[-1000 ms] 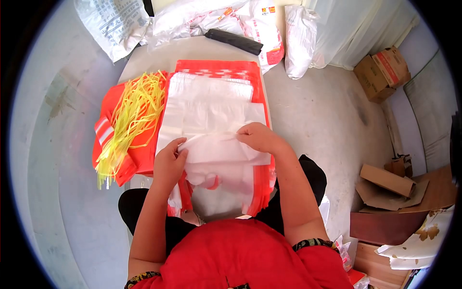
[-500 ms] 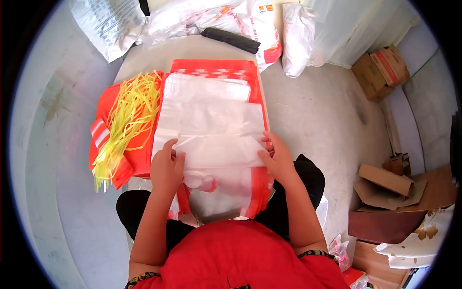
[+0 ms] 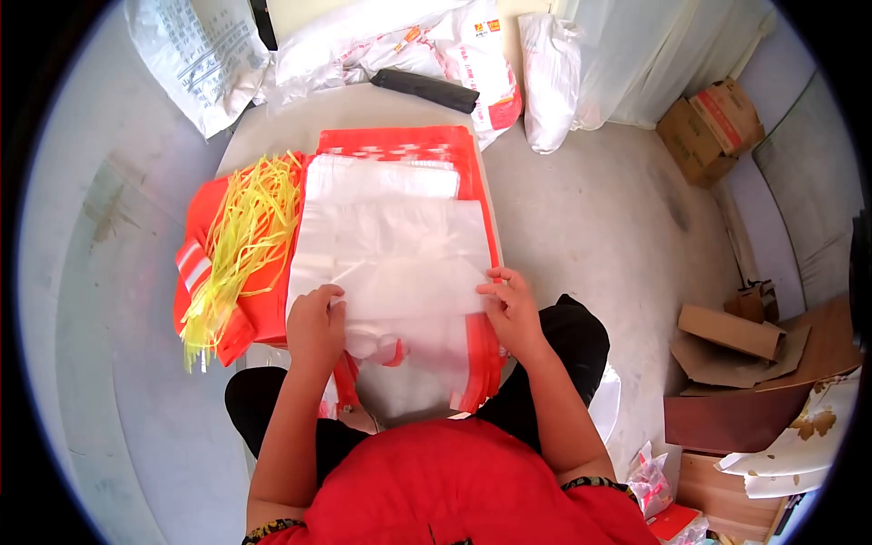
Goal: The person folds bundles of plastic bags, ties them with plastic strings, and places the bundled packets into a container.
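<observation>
A translucent plastic sheet [image 3: 391,241], creased across its middle, lies over a stack of red-edged plastic pieces [image 3: 479,359]. My left hand [image 3: 315,327] has its fingers and thumb bent together at the sheet's left side. At the right side, my right hand [image 3: 516,313] pinches the sheet's edge, its fingertips pointing inward. Fine creases run between the two hands. Beneath the sheet's far end, a whiter sheet [image 3: 381,177] rests on red material [image 3: 395,138]. The near part of the stack hangs over the table's front edge, between my knees.
To the left, a bundle of yellow strips [image 3: 250,227] lies on folded red material [image 3: 207,204]. A black rolled item [image 3: 425,90] sits at the table's far edge. White sacks [image 3: 549,86] stand behind. Cardboard boxes [image 3: 699,136] are at the far right, with an opened carton [image 3: 736,350] nearer.
The view has tilted slightly, so the table sits lower in it. Both hands remain at the sheet's sides; the fold across the sheet has smoothed out and its creases now fan between the hands.
</observation>
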`<state>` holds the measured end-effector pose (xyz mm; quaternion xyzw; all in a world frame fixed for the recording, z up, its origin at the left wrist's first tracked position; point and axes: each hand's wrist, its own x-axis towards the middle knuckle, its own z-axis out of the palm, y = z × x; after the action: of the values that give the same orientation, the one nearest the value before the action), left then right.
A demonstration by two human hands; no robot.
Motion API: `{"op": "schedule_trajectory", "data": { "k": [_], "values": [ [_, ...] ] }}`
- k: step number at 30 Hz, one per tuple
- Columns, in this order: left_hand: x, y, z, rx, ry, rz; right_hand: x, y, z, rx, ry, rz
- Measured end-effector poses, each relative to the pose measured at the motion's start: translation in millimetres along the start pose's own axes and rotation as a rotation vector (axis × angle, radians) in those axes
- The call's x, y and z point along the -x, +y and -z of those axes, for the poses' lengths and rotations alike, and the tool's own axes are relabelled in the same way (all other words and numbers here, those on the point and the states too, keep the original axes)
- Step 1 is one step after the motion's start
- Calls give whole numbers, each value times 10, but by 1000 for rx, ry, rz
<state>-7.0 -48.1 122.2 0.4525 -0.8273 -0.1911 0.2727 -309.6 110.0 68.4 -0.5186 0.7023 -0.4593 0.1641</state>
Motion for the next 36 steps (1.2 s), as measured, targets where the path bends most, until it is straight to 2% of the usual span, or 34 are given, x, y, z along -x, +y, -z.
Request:
{"op": "schedule_trajectory", "data": {
  "k": [2, 5, 8, 11, 14, 17, 20, 23, 26, 29, 30, 33, 36],
  "values": [
    [43, 29, 35, -22, -17, -31, 46, -288, 102, -5, -56, -57],
    [82, 36, 59, -45, -38, -56, 61, -373, 145, 106, -161, -35],
    [95, 133, 128, -31, -64, -26, 69, -483, 167, 137, -175, -49],
    [112, 149, 131, -26, -14, -66, 71, -496, 156, 207, -155, 15],
    [111, 69, 80, -29, 44, -122, 64, -543, 150, 289, -143, -13],
    [112, 50, 74, -35, 53, -138, 84, -424, 90, 409, -65, 105],
    [117, 40, 68, -65, 69, -152, 87, -497, 77, 469, -26, -1],
    [148, 67, 77, -61, 150, -197, 107, -665, 192, 571, -71, 8],
    [158, 115, 187, 11, 160, -236, 141, -573, 278, 509, 35, 217],
    [192, 84, 363, 139, 77, -288, 126, -449, 450, 55, -54, 340],
    [193, 55, 396, 190, 44, -313, 130, -407, 483, -102, -99, 344],
    [270, -47, 387, 544, -182, -164, 164, -278, 497, -345, -289, 240],
    [385, -155, 322, 700, -306, -17, 209, -283, 387, -163, -367, 181]
  ]
}}
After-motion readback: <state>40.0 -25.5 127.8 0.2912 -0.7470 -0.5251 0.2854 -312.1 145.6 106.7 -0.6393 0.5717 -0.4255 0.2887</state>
